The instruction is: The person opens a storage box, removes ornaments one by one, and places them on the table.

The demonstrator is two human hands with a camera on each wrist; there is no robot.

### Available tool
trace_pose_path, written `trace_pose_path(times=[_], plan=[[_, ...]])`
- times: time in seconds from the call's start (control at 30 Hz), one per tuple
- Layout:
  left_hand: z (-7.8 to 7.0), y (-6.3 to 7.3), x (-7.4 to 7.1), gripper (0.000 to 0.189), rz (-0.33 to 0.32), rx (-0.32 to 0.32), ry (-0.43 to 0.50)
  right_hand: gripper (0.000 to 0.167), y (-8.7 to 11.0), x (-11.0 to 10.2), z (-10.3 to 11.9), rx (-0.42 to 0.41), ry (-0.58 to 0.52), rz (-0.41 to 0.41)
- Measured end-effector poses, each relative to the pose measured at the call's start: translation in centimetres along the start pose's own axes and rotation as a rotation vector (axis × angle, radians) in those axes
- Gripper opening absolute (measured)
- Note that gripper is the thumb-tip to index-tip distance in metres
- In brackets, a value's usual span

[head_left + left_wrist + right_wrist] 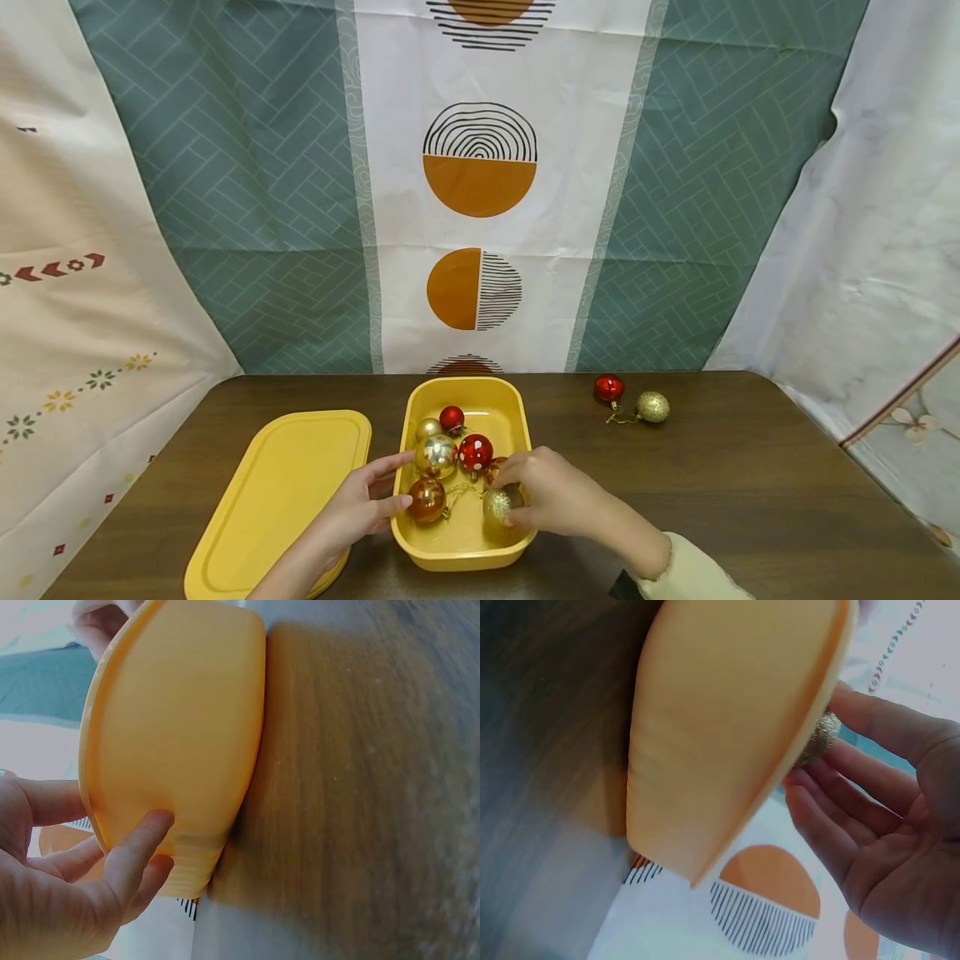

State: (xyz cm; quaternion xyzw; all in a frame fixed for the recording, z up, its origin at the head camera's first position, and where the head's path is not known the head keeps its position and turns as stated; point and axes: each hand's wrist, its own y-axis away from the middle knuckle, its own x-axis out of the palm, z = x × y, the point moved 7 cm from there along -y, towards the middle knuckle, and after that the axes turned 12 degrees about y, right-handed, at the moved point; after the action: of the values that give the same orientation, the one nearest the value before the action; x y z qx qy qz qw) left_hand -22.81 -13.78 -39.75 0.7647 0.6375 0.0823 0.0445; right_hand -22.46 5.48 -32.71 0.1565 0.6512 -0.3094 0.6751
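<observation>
The gold glitter bauble [501, 504] is directly under your right hand [562, 496], inside the right wall of the yellow plastic box [408, 542], towards its near right corner. Your right fingers are clamped on it, thumb on one side; in the right wrist view it shows just past the box's rim, between your fingertips. Whether it touches the box's floor, you cannot tell. Being round, it has no long axis; the box's own runs away from you.

Your left hand [360, 500] is at the box's left wall and farther from that bauble. Its fingers are loosely apart, thumb and index reaching over the rim, others touching the outside. The copper bauble [427, 500] sits inside the box, close to your left thumb.

To the box's right, towards its far end, lie a shiny red bauble [609, 388] and a second gold glitter bauble [653, 407], both nearer your right hand. The yellow lid [277, 500] lies flat to the box's left.

You can read no brand, label or writing anywhere.
</observation>
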Motion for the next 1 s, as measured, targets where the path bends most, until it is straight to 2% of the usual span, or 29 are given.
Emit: trace_pose_path(times=[0.2, 0.4, 0.5, 0.67, 0.87, 1.0], plan=[[0.0, 0.1, 0.0, 0.057, 0.000, -0.003, 0.006, 0.029, 0.9, -1.6, -1.4, 0.055, -0.076, -0.117], [0.0, 0.0, 0.0, 0.057, 0.000, -0.001, 0.010, 0.032, 2.4, -3.0, -4.3, 0.179, -0.199, -0.251], [0.0, 0.1, 0.0, 0.056, 0.001, -0.003, 0.017, 0.033, 3.5, -3.5, -6.1, 0.230, -0.215, -0.318], [-0.1, 0.2, 0.0, 0.056, 0.005, 0.002, 0.017, 0.035, 5.4, -3.9, -10.0, 0.345, -0.177, -0.415], [-0.1, 0.2, 0.0, 0.056, 0.006, 0.006, 0.010, 0.035, 6.9, -3.0, -14.5, 0.469, -0.215, -0.441], [0.0, 0.1, 0.0, 0.057, 0.022, 0.013, 0.016, 0.035, 7.6, -2.3, -17.0, 0.554, -0.197, -0.427]])
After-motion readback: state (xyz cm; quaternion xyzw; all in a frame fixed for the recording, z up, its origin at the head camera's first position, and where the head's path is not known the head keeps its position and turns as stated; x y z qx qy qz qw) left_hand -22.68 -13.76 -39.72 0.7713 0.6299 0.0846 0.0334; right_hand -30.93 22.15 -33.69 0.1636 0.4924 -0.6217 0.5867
